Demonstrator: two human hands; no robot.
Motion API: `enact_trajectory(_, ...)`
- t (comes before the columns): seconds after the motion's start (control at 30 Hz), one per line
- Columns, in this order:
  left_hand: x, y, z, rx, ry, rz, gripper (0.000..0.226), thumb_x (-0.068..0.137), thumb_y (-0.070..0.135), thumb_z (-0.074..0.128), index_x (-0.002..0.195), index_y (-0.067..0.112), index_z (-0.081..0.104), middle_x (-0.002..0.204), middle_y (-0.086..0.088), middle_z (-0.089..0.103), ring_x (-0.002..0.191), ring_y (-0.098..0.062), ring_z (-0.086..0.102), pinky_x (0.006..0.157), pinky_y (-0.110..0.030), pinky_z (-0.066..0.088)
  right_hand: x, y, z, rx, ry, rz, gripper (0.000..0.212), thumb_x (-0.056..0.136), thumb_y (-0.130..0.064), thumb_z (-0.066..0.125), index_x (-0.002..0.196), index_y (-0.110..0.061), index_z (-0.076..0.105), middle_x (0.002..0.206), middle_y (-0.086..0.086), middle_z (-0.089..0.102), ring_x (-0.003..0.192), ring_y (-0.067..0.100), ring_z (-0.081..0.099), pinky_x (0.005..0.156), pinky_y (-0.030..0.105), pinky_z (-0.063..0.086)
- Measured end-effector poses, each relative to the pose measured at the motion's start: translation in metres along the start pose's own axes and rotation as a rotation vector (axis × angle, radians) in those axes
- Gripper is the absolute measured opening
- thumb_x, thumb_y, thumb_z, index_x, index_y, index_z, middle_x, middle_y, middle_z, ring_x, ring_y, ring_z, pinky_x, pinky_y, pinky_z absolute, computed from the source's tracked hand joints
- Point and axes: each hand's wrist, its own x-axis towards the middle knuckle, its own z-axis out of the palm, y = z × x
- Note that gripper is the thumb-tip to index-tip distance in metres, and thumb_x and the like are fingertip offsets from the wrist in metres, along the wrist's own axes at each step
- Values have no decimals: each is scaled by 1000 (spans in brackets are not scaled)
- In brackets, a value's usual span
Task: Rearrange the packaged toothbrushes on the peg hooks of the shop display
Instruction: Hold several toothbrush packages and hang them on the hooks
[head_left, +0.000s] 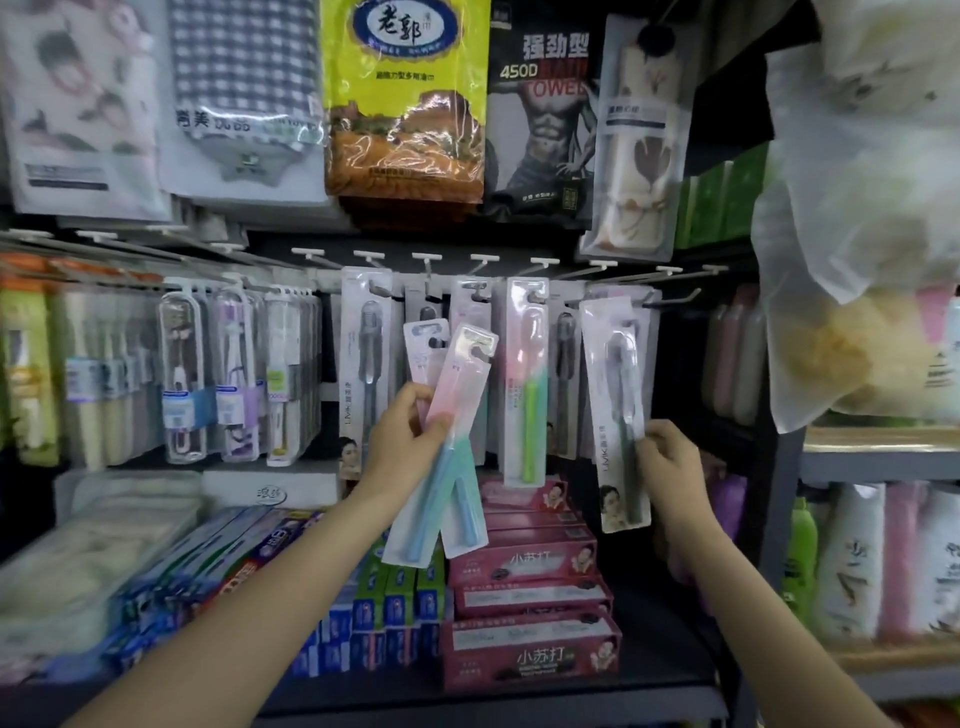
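Left hand: my left hand (402, 441) grips 2 pink-and-teal toothbrush packs (447, 441) fanned in a narrow V, thumb across their fronts at mid-length, fingers curled behind.
Held packs: both are off the hooks, tilted with their hang-holes up and to the right, just in front of the middle of the peg row; the nearer pack overlaps the one behind it.
Right hand: my right hand (667, 457) pinches the right edge of a dark-handled toothbrush pack (615, 415), fingers curled onto the card's lower half.
Dark pack: it leans with its top to the left, near a bare peg hook (670, 301); I cannot tell through the blur whether its hole sits on a hook.
Hanging stock: a green toothbrush pack (527, 384) hangs upright between my 2 hands; a grey toothbrush pack (366, 364) hangs left of the held pair.
Left pegs: cased toothbrushes (182, 374) hang in dense rows, well apart from my hands.
Shelf below: pink toothpaste boxes (524, 597) are stacked under the packs, blue toothpaste boxes (249, 561) to their left.
Above: towel packs (405, 98) hang over the peg row.
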Motion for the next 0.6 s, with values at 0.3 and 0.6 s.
enact_trajectory(0.3,-12,-22,-93,-7,129,82,13,89,11,58,88,23,52,82,-6,61,74,-17,58,64,-25,42,-40,-54,82,112,-209,-207,13,94,-6,45,100,-16,50,66,5,52,57,16,45,51,20,35)
enact_trajectory(0.6,-11,-60,-189,-2,247,-61,7,91,13,55,96,14,52,83,-1,59,75,-17,56,65,-26,43,-68,-51,144,272,63,-108,25,95,0,38,87,-19,52,61,-1,37,38,3,28,38,18,24)
